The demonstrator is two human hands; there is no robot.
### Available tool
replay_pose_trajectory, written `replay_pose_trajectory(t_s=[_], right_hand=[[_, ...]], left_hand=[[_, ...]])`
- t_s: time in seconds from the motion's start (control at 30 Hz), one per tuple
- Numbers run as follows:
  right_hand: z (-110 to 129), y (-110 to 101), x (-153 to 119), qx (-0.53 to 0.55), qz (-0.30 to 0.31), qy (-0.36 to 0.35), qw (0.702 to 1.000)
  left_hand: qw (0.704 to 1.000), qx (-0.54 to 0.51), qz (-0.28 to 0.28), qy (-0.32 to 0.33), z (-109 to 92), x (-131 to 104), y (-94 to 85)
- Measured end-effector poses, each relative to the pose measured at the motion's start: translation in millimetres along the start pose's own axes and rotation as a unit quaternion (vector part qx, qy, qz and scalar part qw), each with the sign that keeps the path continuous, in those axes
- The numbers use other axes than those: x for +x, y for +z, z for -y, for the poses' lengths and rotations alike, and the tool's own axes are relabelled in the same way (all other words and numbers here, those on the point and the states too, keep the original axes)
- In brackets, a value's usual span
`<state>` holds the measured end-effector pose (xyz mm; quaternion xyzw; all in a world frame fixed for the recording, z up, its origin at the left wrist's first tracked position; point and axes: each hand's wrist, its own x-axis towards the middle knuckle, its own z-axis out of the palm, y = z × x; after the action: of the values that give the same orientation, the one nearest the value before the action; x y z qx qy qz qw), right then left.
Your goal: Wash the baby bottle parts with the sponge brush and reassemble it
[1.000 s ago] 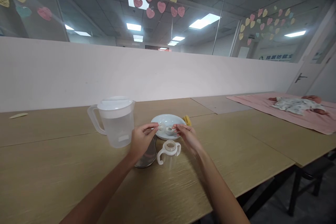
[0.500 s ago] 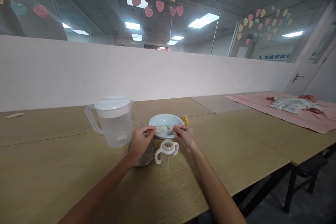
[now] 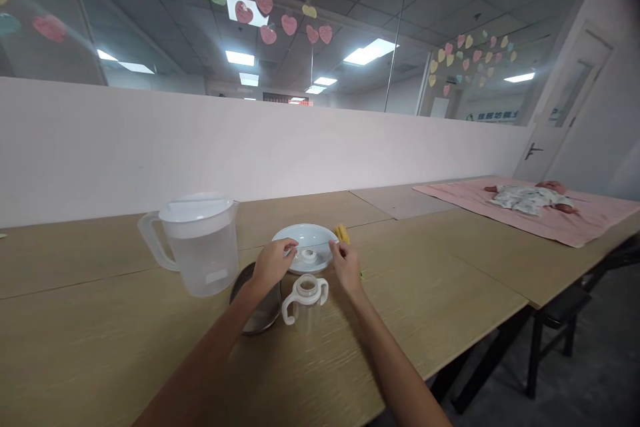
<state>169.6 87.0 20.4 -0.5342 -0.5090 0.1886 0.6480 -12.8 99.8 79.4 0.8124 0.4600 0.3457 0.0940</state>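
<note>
From my remote seat I see the left hand (image 3: 274, 265) at the left side of the white dish (image 3: 307, 233), thumb and fingers drawn together, and the right hand (image 3: 346, 263) pinched likewise at the right side; what either grips, I can't tell. Between them, the white ring (image 3: 309, 255) sits in the dish! Nearer me, the two-handled bottle (image 3: 307, 293) stands upright, the metal tray (image 3: 264, 313) beside it, partly behind the left wrist, and the pitcher (image 3: 207, 253) farther left.
</note>
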Motion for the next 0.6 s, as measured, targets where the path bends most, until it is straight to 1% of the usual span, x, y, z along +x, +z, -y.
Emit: replay_pose_trajectory(t_s=[0.1, 0.2, 0.27, 0.33, 0.43, 0.5, 0.57, 0.6], right_hand=[[5.0, 0.5, -3.7, -0.054, -0.055, -0.015, 0.997], [6.5, 1.4, -7.3, -0.083, -0.051, -0.033, 0.995], [5.6, 2.1, -9.2, -0.079, -0.045, -0.050, 0.995], [4.5, 2.7, -10.6, -0.064, -0.040, -0.057, 0.995], [4.8, 2.8, -12.2, -0.094, -0.026, -0.024, 0.995], [6.3, 2.3, -13.0, -0.124, -0.023, -0.002, 0.992], [7.8, 1.6, -13.3, -0.129, -0.032, -0.011, 0.991], [8.3, 1.2, -13.2, -0.125, -0.039, -0.024, 0.991]], left_hand=[[1.000, -0.019, 0.003, 0.013, 1.8, 0.9, 7.0], [0.998, -0.058, 0.005, 0.026, 3.2, 3.3, 11.1], [0.997, -0.074, -0.005, 0.025, 2.5, 5.0, 9.5], [0.996, -0.083, -0.022, 0.021, -0.8, 5.8, 3.1], [0.997, -0.069, -0.046, 0.002, -9.5, 4.2, -13.5], [0.998, -0.037, -0.042, -0.018, -15.2, 1.9, -25.5], [0.999, -0.007, -0.026, -0.024, -17.5, 0.0, -35.4], [1.000, 0.001, -0.021, -0.015, -17.0, -0.3, -39.6]])
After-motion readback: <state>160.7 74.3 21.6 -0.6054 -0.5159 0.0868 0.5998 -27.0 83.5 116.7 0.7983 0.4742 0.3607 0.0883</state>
